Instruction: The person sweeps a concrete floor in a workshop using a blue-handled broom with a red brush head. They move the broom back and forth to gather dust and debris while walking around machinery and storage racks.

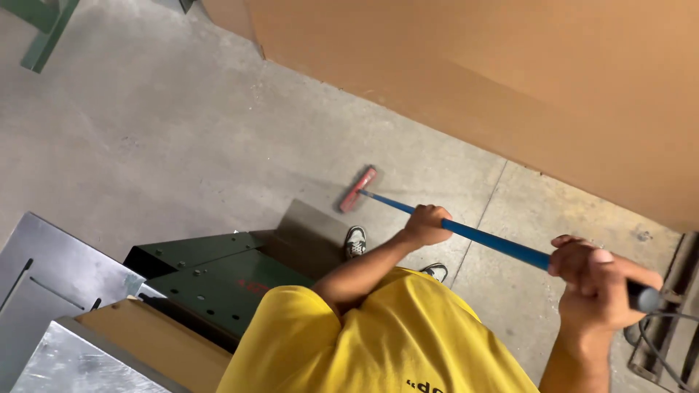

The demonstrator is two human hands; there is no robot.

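A push broom with a red head point(357, 189) and a blue handle point(495, 244) rests on the concrete floor in front of my feet. My left hand point(426, 224) grips the handle about midway. My right hand point(598, 285) is closed around the handle's upper end, near its dark tip. The broom head lies beside the corner of a dark metal plate point(309, 231). My yellow shirt fills the bottom centre, and both shoes point(355, 241) show just below the handle.
A large brown board point(510, 80) stands across the upper right. A dark green metal machine base point(218, 280) and bare steel sheets point(51, 291) sit at the left, with a wooden block point(156, 338). Cables and a metal frame point(666, 320) lie at the right edge. A green leg point(45, 33) stands top left.
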